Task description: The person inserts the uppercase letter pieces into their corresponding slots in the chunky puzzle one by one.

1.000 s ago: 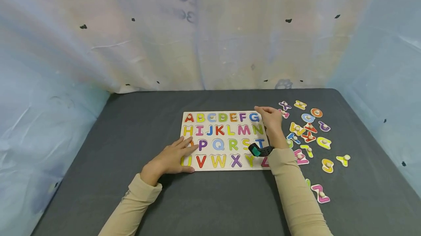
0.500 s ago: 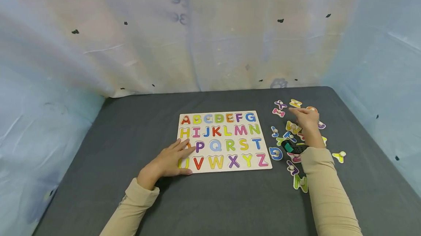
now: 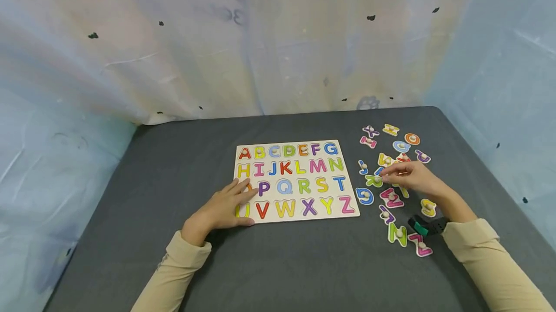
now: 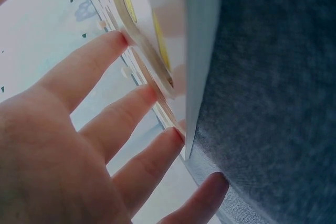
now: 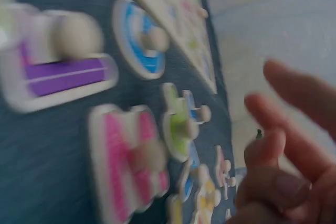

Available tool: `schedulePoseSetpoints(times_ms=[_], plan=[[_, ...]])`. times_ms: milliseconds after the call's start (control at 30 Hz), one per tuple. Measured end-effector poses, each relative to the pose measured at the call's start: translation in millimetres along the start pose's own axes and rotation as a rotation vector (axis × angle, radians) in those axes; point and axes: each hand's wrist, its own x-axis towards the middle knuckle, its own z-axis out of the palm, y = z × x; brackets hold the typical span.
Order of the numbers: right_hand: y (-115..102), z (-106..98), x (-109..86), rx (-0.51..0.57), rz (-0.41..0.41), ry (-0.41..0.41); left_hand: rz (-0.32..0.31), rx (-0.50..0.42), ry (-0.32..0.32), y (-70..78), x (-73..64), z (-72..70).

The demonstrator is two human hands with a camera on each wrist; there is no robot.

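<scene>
The green R piece [image 3: 374, 181] lies sideways on the tabletop [image 3: 278, 263], just left of the nearer right hand [image 3: 413, 177], whose loosely bent fingers hold nothing visible; farther left, the left hand [image 3: 225, 208] rests, fingers spread, on the letter board [image 3: 273, 197].

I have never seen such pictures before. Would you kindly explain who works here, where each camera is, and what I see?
No machine is here: these are a person's left hand and right hand. The wide picture comes from a head-worn camera; each close one comes from a wrist camera. On the dark surface lies an alphabet board, with loose letter pieces scattered to its right, many with knobs. The left hand rests on the board's left side. The right hand is over the loose pieces; I see nothing held.
</scene>
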Motion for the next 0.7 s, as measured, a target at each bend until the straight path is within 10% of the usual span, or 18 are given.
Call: schedulePoseSetpoints(times_ms=[267,700], plan=[[21.3,12.9,-19.8,0.111,-0.369,-0.300,-0.011,-0.009,-0.011,1.4,-1.2,-3.3],[28.3,25.5,-22.7,0.008,-0.545,-0.331,-0.005,-0.003,-0.007,2.4,-1.6,-0.7]])
